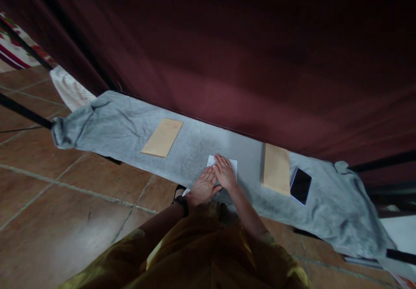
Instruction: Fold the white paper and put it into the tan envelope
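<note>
Both the left hand (203, 188) and the right hand (225, 173) lie flat on the white paper (232, 164), fingers extended and close together; the sheet lies directly under them, its uncovered corner showing past the right fingertips.

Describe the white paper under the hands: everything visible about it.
The white paper is a thin, plain sheet lying flat on the grey cloth, between two tan envelopes. Both hands press on it: the left hand and the right hand, side by side, palms down, covering most of it. Only its far corners and a sliver by the left wrist show.
</note>
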### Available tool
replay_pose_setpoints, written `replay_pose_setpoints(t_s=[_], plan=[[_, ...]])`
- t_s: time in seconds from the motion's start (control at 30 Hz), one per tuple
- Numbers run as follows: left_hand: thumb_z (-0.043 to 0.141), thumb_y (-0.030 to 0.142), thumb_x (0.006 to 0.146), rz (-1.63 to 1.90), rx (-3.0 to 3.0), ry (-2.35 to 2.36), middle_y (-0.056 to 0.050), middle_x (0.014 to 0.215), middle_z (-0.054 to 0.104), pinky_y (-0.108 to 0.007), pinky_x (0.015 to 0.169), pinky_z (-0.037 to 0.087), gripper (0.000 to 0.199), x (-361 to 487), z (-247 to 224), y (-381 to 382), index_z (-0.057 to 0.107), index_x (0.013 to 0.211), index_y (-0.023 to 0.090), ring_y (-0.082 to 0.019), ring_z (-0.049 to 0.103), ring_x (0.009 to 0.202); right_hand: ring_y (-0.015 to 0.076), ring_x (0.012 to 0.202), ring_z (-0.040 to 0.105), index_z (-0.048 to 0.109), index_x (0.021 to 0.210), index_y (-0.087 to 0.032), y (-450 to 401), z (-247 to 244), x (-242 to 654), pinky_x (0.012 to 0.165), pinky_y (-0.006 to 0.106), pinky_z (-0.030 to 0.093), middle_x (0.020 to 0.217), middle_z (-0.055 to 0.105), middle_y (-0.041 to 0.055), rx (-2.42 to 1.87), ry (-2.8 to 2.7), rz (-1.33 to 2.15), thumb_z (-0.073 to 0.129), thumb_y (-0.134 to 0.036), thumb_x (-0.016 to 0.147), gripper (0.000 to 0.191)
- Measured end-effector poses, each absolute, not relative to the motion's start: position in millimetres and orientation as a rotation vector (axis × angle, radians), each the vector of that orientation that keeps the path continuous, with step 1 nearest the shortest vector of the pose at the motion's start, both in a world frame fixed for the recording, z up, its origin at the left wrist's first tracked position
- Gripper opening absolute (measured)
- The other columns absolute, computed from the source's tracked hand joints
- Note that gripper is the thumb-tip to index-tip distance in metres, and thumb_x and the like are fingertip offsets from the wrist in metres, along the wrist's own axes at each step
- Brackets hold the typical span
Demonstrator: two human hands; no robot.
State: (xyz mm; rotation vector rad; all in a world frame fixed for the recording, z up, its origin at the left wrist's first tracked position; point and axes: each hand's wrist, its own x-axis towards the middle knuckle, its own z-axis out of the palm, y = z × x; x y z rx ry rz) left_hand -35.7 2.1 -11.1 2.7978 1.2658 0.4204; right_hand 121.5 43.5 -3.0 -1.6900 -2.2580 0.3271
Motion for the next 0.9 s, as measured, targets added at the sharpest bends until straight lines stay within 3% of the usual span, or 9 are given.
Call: replay_pose_setpoints(t_s=[0.23, 0.47, 0.67, 0.8, 0.9], plan=[[0.040, 0.051, 0.105, 0.426, 2.828, 1.257, -0.022, 0.160, 0.042, -0.046, 0.125, 0.030, 0.067, -42.4, -3.3, -2.2, 0.040, 0.154, 0.006, -0.028, 0.034, 0.153, 0.0250, 0.153, 0.033, 0.037, 0.159, -0.013, 13.5, -12.5, 146.8, 0.126, 0.049, 0.026, 0.165, 0.034, 0.0135, -1.779, -2.176, 0.202, 0.032, -0.036, 0.109, 0.055], [0.036, 0.043, 0.106, 0.444, 2.681, 1.419, -0.014, 0.159, 0.047, -0.046, 0.125, 0.030, 0.054, -76.3, 2.9, 13.8, 0.047, 0.151, 0.015, -0.025, 0.039, 0.151, 0.0273, 0.152, 0.036, 0.037, 0.159, -0.012, -7.2, -16.1, 163.7, 0.125, 0.051, 0.026, 0.164, 0.037, 0.0151, -1.885, -2.071, 0.114, 0.035, -0.035, 0.107, 0.056], [0.043, 0.033, 0.099, 0.687, 1.984, 2.319, -0.027, 0.160, 0.040, -0.058, 0.118, 0.035, 0.058, -182.3, 32.9, 77.0, 0.045, 0.150, 0.005, -0.038, 0.035, 0.151, 0.0283, 0.151, 0.037, 0.038, 0.158, -0.010, -7.9, -16.2, 162.3, 0.125, 0.050, 0.025, 0.163, 0.038, 0.0154, -1.910, -2.071, 0.108, 0.036, -0.034, 0.107, 0.057], [0.045, 0.035, 0.099, 0.500, 1.826, 2.514, -0.032, 0.157, 0.039, -0.060, 0.115, 0.034, 0.058, -224.6, 42.9, 82.9, 0.046, 0.147, 0.001, -0.043, 0.034, 0.149, 0.0277, 0.151, 0.036, 0.039, 0.158, -0.012, -8.3, -18.2, 161.4, 0.125, 0.049, 0.024, 0.164, 0.036, 0.0137, -1.916, -2.050, 0.109, 0.036, -0.034, 0.107, 0.056], [0.043, 0.038, 0.100, 0.320, 1.872, 2.502, -0.029, 0.149, 0.049, -0.056, 0.111, 0.038, 0.052, -228.1, 40.6, 73.4, 0.052, 0.139, 0.004, -0.042, 0.042, 0.142, 0.0277, 0.151, 0.037, 0.039, 0.158, -0.012, -9.0, -19.3, 160.5, 0.126, 0.049, 0.023, 0.165, 0.036, 0.0132, -1.929, -2.028, 0.110, 0.036, -0.034, 0.107, 0.056]])
